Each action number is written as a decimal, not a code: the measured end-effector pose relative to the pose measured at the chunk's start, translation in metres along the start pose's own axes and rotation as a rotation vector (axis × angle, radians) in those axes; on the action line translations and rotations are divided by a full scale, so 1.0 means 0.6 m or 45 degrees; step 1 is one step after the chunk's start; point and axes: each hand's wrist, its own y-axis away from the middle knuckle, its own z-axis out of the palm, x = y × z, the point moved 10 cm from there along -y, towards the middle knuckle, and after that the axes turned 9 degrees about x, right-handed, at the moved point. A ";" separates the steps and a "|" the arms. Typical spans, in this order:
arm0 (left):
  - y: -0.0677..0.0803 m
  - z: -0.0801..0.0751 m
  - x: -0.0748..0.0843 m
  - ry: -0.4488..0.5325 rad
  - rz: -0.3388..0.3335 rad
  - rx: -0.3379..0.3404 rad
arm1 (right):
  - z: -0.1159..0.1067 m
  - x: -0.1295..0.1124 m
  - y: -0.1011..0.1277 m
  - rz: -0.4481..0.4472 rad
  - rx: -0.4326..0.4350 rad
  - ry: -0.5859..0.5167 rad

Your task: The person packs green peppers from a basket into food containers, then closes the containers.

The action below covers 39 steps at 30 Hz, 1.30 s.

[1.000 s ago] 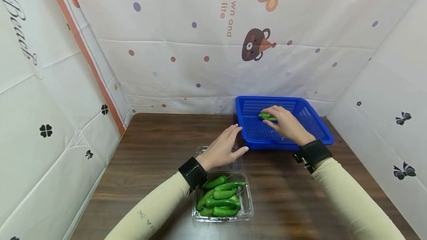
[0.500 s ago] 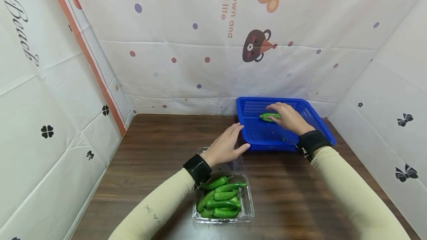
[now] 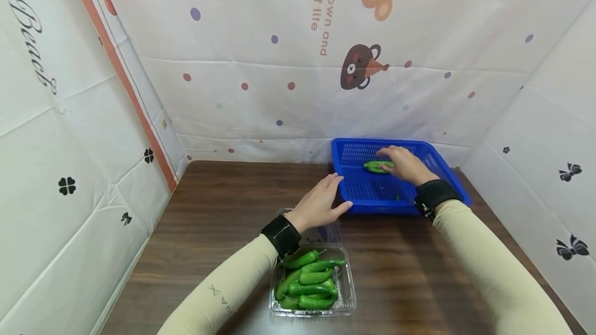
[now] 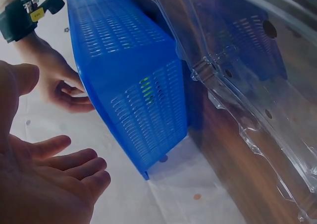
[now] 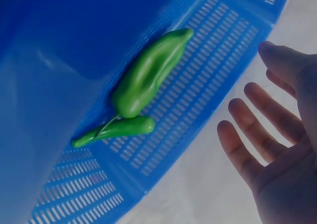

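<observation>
Two green peppers [image 5: 151, 73] lie against the perforated side of the blue plastic basket [image 3: 372, 210]. My right hand [image 3: 406, 165] is over the basket, just right of these peppers in the head view; the right wrist view shows its fingers spread and the palm bare. My left hand [image 3: 318, 206], fingers extended, is at the basket's near left corner and grips nothing. Below it is a clear plastic clamshell box [image 3: 346, 306] with a heap of green peppers [image 3: 314, 289]. The transparent lid [image 3: 326, 234] is folded back, partly hidden by the left hand.
A dark wooden table [image 3: 223, 211] bears everything. Printed white sheeting [image 3: 261, 97] closes off the back and both sides, the basket standing near the back. A small green scrap [image 3: 397, 198] lies on the basket floor.
My right hand has drawn back to the right off the peppers in the basket, leaving them more exposed. My left hand has shifted slightly right; the head view has tilted a little.
</observation>
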 end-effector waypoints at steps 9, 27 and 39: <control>-0.005 0.007 -0.007 -0.006 -0.059 -0.031 | 0.016 0.021 -0.014 -0.002 -0.069 0.022; -0.017 0.027 -0.014 -0.034 -0.116 -0.074 | 0.048 0.049 -0.046 0.061 -0.225 0.026; -0.025 0.032 -0.015 -0.093 -0.114 -0.068 | 0.075 0.102 -0.052 0.168 -0.299 0.029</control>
